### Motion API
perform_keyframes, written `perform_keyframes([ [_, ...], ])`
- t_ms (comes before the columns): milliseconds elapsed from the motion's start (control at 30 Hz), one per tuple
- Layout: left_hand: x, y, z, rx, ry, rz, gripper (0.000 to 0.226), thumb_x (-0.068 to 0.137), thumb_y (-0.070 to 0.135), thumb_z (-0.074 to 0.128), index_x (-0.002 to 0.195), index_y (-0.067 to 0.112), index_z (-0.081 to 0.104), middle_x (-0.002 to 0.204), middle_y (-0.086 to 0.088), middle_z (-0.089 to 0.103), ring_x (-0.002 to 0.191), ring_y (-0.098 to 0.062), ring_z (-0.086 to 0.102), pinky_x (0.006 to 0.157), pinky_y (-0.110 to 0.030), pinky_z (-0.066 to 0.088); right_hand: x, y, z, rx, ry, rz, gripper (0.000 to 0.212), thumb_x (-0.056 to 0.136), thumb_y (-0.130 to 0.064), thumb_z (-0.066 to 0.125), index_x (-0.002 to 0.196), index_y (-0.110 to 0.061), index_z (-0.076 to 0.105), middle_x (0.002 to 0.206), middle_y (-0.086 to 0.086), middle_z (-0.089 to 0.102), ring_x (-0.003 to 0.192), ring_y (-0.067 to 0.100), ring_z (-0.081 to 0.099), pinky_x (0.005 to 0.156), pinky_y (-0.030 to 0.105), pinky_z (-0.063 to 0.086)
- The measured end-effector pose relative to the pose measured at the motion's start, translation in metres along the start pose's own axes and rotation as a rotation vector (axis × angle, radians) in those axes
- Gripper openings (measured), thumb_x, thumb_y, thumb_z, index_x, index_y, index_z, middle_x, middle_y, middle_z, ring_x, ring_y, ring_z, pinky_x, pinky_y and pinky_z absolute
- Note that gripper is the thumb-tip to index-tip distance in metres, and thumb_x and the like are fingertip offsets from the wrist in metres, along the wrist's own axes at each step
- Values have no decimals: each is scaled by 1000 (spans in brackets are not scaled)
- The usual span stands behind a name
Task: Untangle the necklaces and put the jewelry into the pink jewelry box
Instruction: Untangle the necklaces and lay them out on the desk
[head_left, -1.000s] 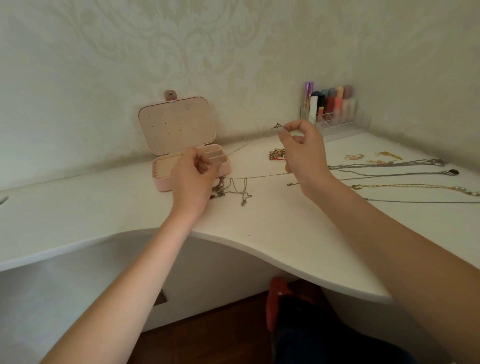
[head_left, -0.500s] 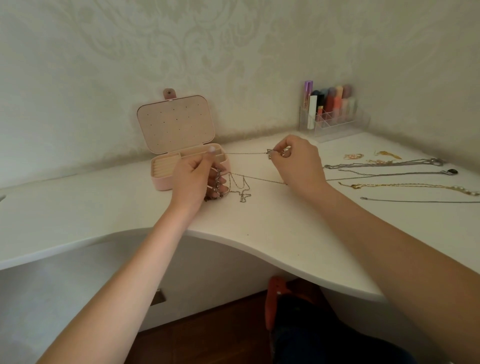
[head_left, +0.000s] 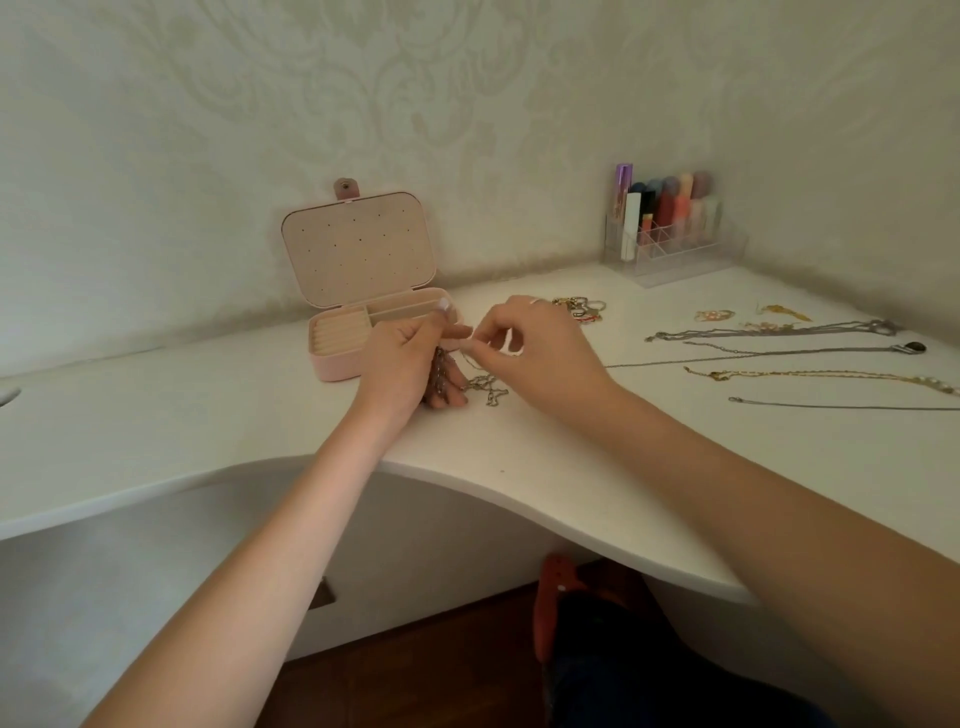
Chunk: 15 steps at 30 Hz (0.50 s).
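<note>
Reference landmark: the pink jewelry box (head_left: 363, 332), standing open on the white desk (head_left: 208, 405) with its lid raised against the wall. Its visible compartments appear to hold no jewelry yet.

Directly right of the box front, the left hand (head_left: 402, 364) has its fingers curled round a bunch of tangled chain (head_left: 441, 371), some links hanging from the palm to the desk. Just right of that hand, more of the tangle (head_left: 485, 387) lies loose on the surface.

Further right of the box, the right hand (head_left: 535, 348) pinches a thin strand between thumb and forefinger, close to the left fingertips; the remaining fingers are loosely bent. The strand itself is too fine to trace fully.

Behind the right hand, a small cluster of rings and charms (head_left: 579, 309) lies on the desk. Well right of the box, several straightened necklaces (head_left: 779, 353) lie in parallel, with small gold earrings (head_left: 717, 315) beyond them. A clear organizer of cosmetics (head_left: 670, 234) stands in the corner.

Hazards, as judged:
- Pulling the pinched strand while the left hand clamps the bunch would likely tighten the knot or snap a fine link.
- A sweeping right forearm could drag the straightened necklaces back into disorder.
- Loose loops near the desk edge may slide off if tugged forward.
</note>
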<state>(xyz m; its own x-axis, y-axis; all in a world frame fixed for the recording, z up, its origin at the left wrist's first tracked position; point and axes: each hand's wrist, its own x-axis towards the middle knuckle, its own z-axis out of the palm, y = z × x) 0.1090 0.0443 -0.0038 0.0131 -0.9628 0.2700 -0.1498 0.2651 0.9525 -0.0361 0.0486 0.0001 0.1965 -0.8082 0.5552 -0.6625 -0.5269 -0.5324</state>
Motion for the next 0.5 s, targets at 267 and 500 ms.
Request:
perform_keyframes([
  [267,-1,1,4,23,-96,-3,44,100,34,41,68,8,58,45,-10,60,36,-23,59,32,-19,39,0,-1,16,152,21,94,19,75,-37,74,84,-21,66,77,-7,58,63,2,44,64,29,40],
  [500,2,0,4,-27,-60,-8,30,101,29,40,97,13,65,45,-10,59,33,-22,55,31,-18,36,0,-3,10,399,22,164,9,80,-17,73,73,-17,68,65,-12,59,50,-7,48,53,10,34],
])
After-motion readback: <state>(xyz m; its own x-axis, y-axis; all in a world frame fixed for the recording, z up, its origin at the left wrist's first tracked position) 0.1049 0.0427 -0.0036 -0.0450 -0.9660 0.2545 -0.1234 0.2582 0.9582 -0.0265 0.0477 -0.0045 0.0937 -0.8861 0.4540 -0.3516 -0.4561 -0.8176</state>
